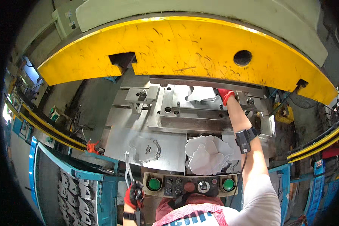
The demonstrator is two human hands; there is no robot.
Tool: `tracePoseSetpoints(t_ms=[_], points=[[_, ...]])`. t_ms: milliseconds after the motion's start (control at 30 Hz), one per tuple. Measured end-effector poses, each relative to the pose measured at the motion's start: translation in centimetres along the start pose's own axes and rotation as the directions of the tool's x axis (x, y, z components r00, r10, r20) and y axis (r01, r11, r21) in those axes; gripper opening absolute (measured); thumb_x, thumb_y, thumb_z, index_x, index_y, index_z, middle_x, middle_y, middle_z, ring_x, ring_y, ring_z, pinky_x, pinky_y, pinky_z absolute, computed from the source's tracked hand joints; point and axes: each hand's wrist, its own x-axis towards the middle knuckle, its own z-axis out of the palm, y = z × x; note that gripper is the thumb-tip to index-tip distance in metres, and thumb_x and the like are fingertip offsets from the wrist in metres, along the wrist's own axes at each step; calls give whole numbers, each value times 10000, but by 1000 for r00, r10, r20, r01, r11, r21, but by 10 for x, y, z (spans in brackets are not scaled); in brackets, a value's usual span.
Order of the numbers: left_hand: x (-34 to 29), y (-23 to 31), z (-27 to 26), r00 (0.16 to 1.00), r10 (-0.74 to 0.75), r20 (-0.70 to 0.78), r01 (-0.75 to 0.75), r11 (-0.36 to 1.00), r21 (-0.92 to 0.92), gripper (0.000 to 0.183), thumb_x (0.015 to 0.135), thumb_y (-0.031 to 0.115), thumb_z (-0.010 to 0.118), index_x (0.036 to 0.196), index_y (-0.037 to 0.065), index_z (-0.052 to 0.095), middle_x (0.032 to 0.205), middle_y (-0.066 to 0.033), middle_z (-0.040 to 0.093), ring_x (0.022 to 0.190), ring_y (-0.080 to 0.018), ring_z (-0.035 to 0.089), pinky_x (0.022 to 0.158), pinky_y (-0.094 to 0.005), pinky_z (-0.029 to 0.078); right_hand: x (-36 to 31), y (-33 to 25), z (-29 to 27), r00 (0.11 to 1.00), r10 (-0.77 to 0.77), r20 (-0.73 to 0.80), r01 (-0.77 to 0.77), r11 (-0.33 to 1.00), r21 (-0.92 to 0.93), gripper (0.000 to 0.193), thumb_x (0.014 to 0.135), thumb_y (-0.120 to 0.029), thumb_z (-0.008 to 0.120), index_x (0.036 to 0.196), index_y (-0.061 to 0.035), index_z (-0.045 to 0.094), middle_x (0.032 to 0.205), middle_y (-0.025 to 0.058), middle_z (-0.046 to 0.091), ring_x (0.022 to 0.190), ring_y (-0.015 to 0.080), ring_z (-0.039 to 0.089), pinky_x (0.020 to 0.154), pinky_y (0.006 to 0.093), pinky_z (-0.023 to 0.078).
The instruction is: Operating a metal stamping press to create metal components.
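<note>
My right hand [226, 96], in a red glove, reaches under the yellow press beam. Its fingers close at the right edge of a flat sheet-metal blank [202, 94], which lies on the lower die [192, 117]; the fingertips are partly hidden. Low on the left, my red-gloved left hand [134, 195] is wrapped around long metal pliers [128, 169], their jaws pointing up and away from me. Beyond the pliers, a shaped metal part [146, 150] with cut-outs lies on the steel table. Several loose blanks [209, 155] are piled right of it.
The yellow beam [184, 49] spans above the die. Close to my body is a control panel [188, 186] with green buttons [153, 184] at both ends. A blue-framed bin [103, 199] with several stamped parts [77, 194] stands lower left. Yellow rails [316, 143] run along the right.
</note>
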Motion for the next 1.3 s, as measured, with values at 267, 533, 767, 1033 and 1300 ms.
tracePoseSetpoints(t_ms=[267,533,767,1033,1300], points=[[-14,-27,-32,1000,25,-17,-26,999,-38,273,854,359,449,720,122,467,431,-4,372,327,-156,388,311,-299,335,-14,-73,1,929,351,113,-346,936,-67,510,827,-389,396,1241,-94,359,1316,118,327,1214,259,306,964,374,275],[60,-77,-45,843,149,-517,74,919,387,389,699,257,667,992,76,486,714,-102,529,530,-248,530,373,-379,445,-193,-44,-158,976,65,-208,-140,917,-374,506,644,-202,655,1120,-107,509,1164,145,466,1077,329,414,909,412,324],[104,-76,-23,921,108,-375,147,794,590,728,562,237,786,1160,62,409,1058,-128,525,850,-265,528,632,-434,461,-553,101,-102,423,900,-104,-851,434,296,459,818,-236,521,1163,48,416,1146,185,480,1028,295,471,888,354,357],[141,-102,-99,907,75,-415,239,719,653,781,506,226,809,1162,63,419,1084,-112,531,916,-244,530,698,-437,460,-583,103,-2,520,816,253,-849,460,261,585,681,-205,666,1158,29,420,1068,138,546,968,223,528,846,303,403],[95,-79,-17,867,186,-463,164,770,616,503,558,147,784,982,42,533,874,-103,598,706,-215,564,535,-379,458,-554,71,-26,401,898,179,-905,357,233,664,608,-208,719,1150,33,420,1062,164,547,963,230,536,837,307,412]])
